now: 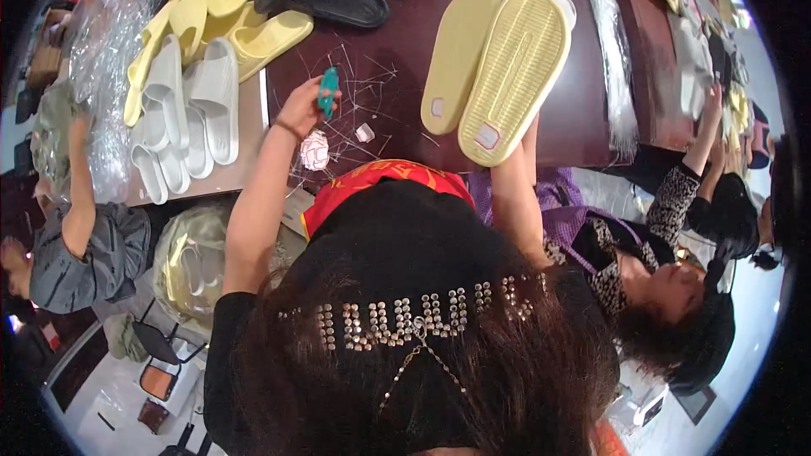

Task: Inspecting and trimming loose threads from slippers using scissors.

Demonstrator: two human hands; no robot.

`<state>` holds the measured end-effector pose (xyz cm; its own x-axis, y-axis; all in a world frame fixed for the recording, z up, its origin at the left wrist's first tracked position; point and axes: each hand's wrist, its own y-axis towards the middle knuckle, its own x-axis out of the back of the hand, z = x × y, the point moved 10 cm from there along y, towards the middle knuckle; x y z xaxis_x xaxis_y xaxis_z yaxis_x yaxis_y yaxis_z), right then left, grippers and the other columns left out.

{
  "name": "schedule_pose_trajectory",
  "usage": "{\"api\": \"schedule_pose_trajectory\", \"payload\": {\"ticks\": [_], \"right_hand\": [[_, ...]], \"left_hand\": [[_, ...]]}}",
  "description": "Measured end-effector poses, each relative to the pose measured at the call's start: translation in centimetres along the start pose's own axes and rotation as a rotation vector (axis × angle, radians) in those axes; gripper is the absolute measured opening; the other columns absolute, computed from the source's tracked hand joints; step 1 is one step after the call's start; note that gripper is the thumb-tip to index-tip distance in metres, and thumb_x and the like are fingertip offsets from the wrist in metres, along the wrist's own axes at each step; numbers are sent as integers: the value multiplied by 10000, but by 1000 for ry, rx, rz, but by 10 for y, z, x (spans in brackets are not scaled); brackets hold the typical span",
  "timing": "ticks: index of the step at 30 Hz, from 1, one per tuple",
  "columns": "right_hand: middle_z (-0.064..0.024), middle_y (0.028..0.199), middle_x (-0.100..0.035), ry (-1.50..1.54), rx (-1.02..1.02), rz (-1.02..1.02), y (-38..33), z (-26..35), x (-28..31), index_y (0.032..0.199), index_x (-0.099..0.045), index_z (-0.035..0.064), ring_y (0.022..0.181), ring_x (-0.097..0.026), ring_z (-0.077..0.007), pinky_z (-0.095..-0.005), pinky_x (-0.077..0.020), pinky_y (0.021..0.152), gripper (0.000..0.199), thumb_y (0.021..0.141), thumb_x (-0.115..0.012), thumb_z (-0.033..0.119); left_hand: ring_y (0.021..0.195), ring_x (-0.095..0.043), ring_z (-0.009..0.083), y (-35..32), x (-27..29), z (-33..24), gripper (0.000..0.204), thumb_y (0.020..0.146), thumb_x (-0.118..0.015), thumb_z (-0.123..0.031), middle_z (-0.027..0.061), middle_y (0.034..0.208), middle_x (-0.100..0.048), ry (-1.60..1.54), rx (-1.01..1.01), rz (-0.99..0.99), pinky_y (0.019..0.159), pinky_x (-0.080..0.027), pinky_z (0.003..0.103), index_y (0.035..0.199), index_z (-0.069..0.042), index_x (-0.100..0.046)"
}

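My left hand [306, 108] is closed around a small teal tool [329, 91] with a dark tip; its exact kind I cannot make out. Just beside that hand, fine clear plastic strands [363, 84] lie scattered on the dark red table, with a small white label piece [365, 133] and a clump of red-and-white stickers [314, 152]. My right forearm [517, 207] reaches up behind two yellow slippers, which hide that hand's fingers; it seems to hold them up. The ribbed sole of one slipper [519, 67] faces me, the other slipper [460, 55] overlaps beside it. Each bears a sticker.
Pale grey slippers [218, 97], yellow slippers [270, 42] and black slippers [346, 2] crowd the table's left and back. A bundle of clear strands [612, 67] lies at right. Plastic wrapping [110, 84] covers the far left. Co-workers sit close on both sides.
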<state>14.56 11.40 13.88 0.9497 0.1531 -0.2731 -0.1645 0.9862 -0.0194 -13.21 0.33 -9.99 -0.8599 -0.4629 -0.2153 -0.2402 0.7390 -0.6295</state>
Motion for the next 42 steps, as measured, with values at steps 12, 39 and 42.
{"api": "schedule_pose_trajectory", "payload": {"ticks": [12, 39, 42], "right_hand": [[-146, 1115, -505, 327, -278, -115, 57, -100, 10, 1196, -406, -3, 1029, -501, -219, -319, -425, 848, 417, 877, -422, 267], [-46, 855, -563, -1358, 364, 351, 21, -174, 18, 752, -607, 146, 756, -562, -248, -384, -431, 640, 90, 717, -595, 228], [-34, 803, -552, -1359, 386, 365, 13, -152, 16, 755, -593, 152, 721, -563, -231, -381, -420, 625, 66, 727, -580, 210]], "left_hand": [[625, -543, 143, -36, -43, -9, 545, 730, -567, -139, 85, 714, -576, -46, -214, 6, 540, -428, 236, 1203, 22, -351], [634, -546, 86, -53, -132, 37, 392, 724, -605, -98, 35, 760, -570, 512, 65, 526, 559, -448, 220, 1078, 14, -480], [626, -544, 85, -49, -140, 31, 390, 722, -603, -92, 37, 742, -567, 562, 38, 510, 551, -446, 222, 1076, 16, -480]]}}
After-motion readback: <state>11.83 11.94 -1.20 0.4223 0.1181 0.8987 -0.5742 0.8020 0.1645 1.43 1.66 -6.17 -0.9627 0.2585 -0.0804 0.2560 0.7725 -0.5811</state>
